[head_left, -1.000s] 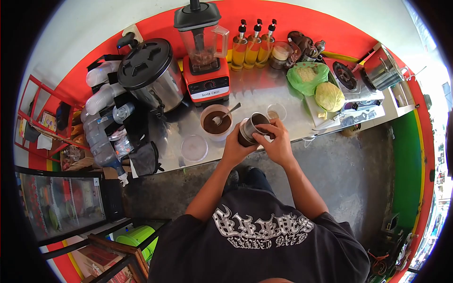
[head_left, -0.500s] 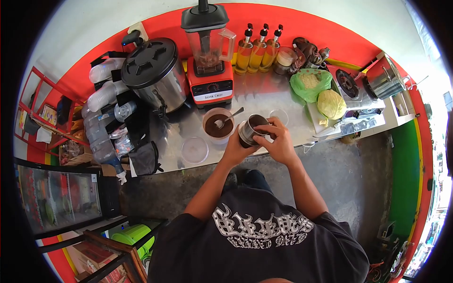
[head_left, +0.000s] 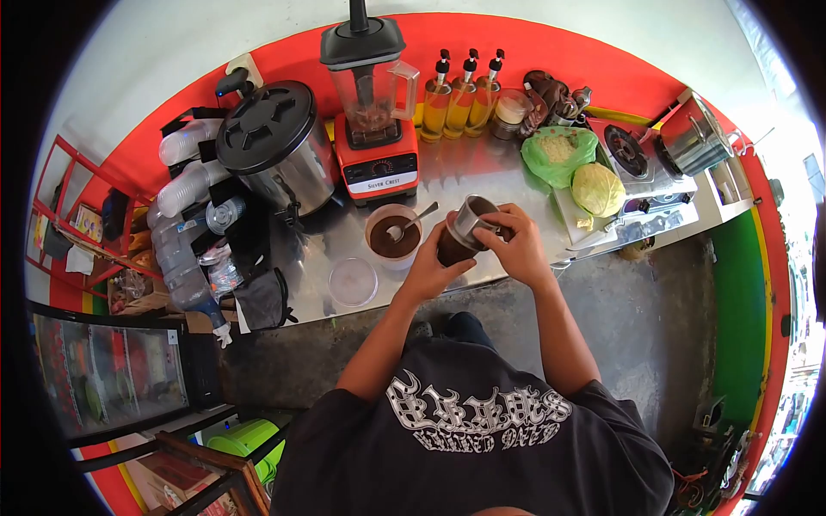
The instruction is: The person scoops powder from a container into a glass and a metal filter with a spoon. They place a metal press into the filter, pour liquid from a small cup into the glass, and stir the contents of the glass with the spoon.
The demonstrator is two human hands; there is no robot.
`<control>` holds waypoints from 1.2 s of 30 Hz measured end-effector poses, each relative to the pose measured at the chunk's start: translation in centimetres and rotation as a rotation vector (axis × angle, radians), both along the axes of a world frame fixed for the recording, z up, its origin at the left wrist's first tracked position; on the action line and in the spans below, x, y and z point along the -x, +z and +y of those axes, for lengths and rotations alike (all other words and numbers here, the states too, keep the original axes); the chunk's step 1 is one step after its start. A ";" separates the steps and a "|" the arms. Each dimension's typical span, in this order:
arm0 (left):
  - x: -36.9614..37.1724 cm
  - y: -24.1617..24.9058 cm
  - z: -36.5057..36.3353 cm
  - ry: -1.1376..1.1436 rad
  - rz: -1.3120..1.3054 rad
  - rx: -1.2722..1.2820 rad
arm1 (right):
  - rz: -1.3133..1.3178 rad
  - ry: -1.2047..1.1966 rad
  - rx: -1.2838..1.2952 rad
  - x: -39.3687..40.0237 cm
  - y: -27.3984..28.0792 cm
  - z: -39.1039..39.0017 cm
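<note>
My left hand (head_left: 433, 273) is wrapped round a dark brown glass or jar (head_left: 453, 249), held tilted just over the counter's front edge. A silver metal cup (head_left: 475, 215) with a flared collar, resembling a drip coffee filter, sits at the jar's mouth. The fingers of my right hand (head_left: 518, 245) are closed on the cup's side; whether cup and jar touch all round is hidden. Left of my hands stands a bowl (head_left: 370, 234) of dark brown powder, with a metal spoon (head_left: 423, 215) leaning in it. A round clear lid (head_left: 353, 282) lies in front of the bowl.
Behind the bowl stand a red blender (head_left: 375, 163) and a large steel pot (head_left: 284, 163) with a black lid. Several pump bottles (head_left: 461, 107) line the wall. To the right are a cabbage (head_left: 597, 190), a green bag (head_left: 551, 172) and a gas stove (head_left: 654, 185).
The metal cup now stands more clearly above the jar, showing more of the jar's dark body. Both hands have shifted slightly, and the whole view has moved a little.
</note>
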State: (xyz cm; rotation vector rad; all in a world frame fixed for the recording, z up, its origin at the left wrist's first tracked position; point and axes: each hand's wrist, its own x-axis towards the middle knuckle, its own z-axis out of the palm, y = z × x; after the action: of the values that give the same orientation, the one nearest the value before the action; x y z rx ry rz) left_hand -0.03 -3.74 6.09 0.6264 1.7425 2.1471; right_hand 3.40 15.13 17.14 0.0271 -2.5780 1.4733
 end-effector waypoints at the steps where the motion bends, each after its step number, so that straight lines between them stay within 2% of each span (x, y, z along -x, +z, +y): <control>1: 0.2 0.0 0.1 0.014 0.005 0.025 | 0.051 -0.058 0.004 0.1 -0.4 -0.1; 4: 0.0 0.7 -0.1 0.041 0.019 0.008 | 0.030 0.053 0.051 -0.3 0.0 -0.1; 7: -0.3 1.0 -0.4 0.067 0.019 -0.006 | 0.107 0.009 -0.030 -0.1 -0.4 -0.5; 9: -0.2 0.6 -0.6 0.086 0.021 0.020 | 0.052 0.054 0.001 -0.4 0.6 -0.8; 11: -0.2 -0.6 -0.6 0.071 0.049 -0.062 | -0.004 0.097 0.029 -0.4 0.8 -0.9; 14: -0.3 -1.2 -0.6 0.044 -0.011 -0.150 | 0.094 0.035 0.000 -0.1 0.2 -0.9; 16: -0.2 -1.0 -0.8 0.031 -0.043 -0.114 | 0.020 0.052 -0.014 -0.1 1.2 -1.1; 20: -1.0 -0.4 -0.4 0.039 -0.063 -0.103 | 0.082 0.032 -0.032 0.4 0.6 -0.5; 22: -0.7 -0.5 -0.7 0.032 -0.054 -0.091 | 0.040 0.149 -0.042 0.1 1.4 -0.3; 26: -0.5 0.7 -1.0 0.049 -0.050 -0.054 | 0.120 0.060 -0.072 0.1 0.7 -0.4; 29: -0.6 0.4 -0.9 0.039 -0.076 -0.115 | 0.017 0.148 -0.019 -0.5 1.7 -0.7; 32: -0.6 1.4 -1.0 0.017 -0.111 -0.004 | 0.152 0.065 -0.089 -0.2 1.4 -1.1; 34: -0.6 1.2 -0.7 0.021 -0.067 -0.068 | 0.115 0.194 -0.060 -0.6 2.8 -1.4; 36: -0.6 0.9 -0.6 0.018 -0.027 -0.130 | 0.155 0.161 -0.089 -0.3 1.9 -1.5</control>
State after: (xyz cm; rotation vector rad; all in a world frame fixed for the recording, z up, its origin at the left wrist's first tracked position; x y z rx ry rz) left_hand 0.58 -4.36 6.97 0.6128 1.6102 2.2851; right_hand 3.68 13.66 19.08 0.3533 -2.5632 1.3456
